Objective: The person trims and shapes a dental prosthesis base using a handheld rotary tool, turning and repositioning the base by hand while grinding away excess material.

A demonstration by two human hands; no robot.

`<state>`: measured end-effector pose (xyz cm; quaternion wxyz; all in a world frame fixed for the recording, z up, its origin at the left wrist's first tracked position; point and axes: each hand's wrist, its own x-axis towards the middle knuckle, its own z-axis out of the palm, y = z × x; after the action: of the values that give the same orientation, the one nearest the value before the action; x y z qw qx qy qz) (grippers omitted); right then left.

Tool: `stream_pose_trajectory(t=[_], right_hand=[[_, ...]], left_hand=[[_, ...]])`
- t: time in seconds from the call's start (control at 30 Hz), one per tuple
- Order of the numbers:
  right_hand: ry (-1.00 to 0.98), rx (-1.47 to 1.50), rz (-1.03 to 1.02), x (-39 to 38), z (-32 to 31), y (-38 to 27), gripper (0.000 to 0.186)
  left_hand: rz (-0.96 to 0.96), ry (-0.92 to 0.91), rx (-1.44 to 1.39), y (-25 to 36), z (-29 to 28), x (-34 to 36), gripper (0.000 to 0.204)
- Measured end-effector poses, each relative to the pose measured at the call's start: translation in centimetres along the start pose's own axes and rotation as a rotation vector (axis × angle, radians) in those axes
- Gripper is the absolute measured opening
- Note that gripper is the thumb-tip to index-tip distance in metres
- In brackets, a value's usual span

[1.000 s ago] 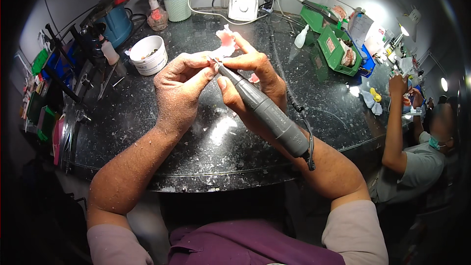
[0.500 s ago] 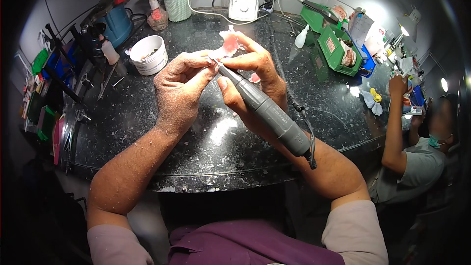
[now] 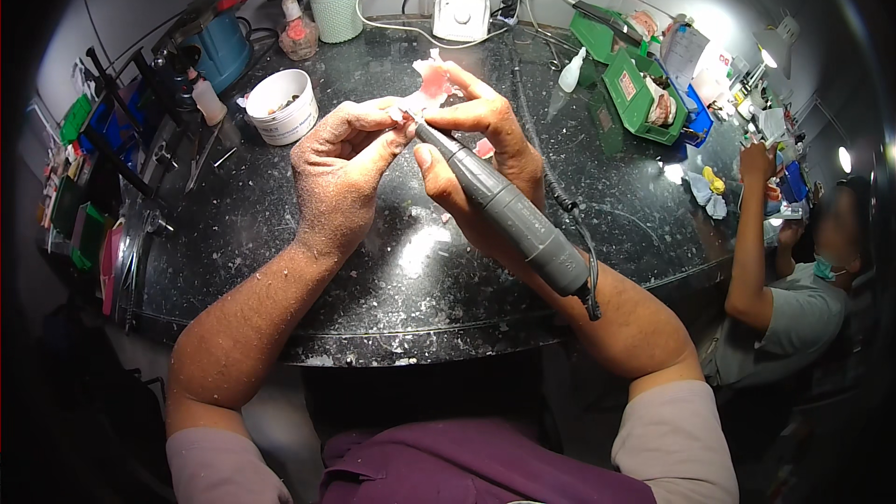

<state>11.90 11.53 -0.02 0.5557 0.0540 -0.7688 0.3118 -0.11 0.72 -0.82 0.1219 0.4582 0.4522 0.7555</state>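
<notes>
My right hand (image 3: 499, 145) is wrapped round a dark grey rotary handpiece (image 3: 509, 210), its cord end toward my right forearm. Its tip meets a small pale piece (image 3: 399, 116) pinched in the fingers of my left hand (image 3: 343, 154); those fingers hide most of it, so its shape is unclear. Fine pale dust covers my left hand and forearm. Just beyond the fingertips shows a ragged pink piece (image 3: 435, 84) with whitish edges; whether it is held or lies on the bench I cannot tell. Another pink bit (image 3: 483, 147) shows beside my right fingers.
The dark speckled bench (image 3: 420, 308) carries a white tub (image 3: 282, 107), a mint cup of tools (image 3: 336, 16) and a white control box (image 3: 462, 14). Green bins (image 3: 644, 98) with dental models stand right. A coiled cord (image 3: 551, 177) passes my right hand. A co-worker (image 3: 793, 299) sits far right.
Both hands stay nearly in place, with only a very slight shift. The handpiece tip remains at the small pale piece.
</notes>
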Motion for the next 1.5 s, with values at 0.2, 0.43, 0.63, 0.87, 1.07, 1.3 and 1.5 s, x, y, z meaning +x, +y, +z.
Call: stream_pose_trajectory(t=[0.2,0.43,0.63,0.87,1.07,1.3,1.5], right_hand=[[-0.035,-0.008,-0.04,0.05,-0.11,-0.06,0.033],[-0.035,0.04,0.037,-0.07,-0.04,-0.13,0.033],[-0.008,0.04,0.033,0.04,-0.07,0.03,0.033],[-0.044,-0.008,-0.015,0.15,-0.24,-0.01,0.032],[0.007,-0.057,0.048,0.25,-0.27,-0.52,0.029],[-0.026,-0.069,-0.012,0.39,-0.47,-0.53,0.031],[0.0,0.015,0.063,0.17,-0.22,-0.2,0.031]], left_hand=[[-0.017,0.003,-0.013,0.19,0.13,0.01,0.008],[-0.024,-0.001,-0.031,-0.05,-0.11,0.02,0.009],[-0.059,0.006,-0.05,0.04,0.17,-0.02,0.009],[-0.023,0.003,-0.046,0.01,0.05,0.01,0.009],[-0.005,0.003,-0.038,-0.15,0.12,-0.01,0.008],[-0.022,0.008,-0.041,-0.09,0.12,0.07,0.01],[-0.015,0.012,-0.05,-0.13,0.05,0.05,0.01]])
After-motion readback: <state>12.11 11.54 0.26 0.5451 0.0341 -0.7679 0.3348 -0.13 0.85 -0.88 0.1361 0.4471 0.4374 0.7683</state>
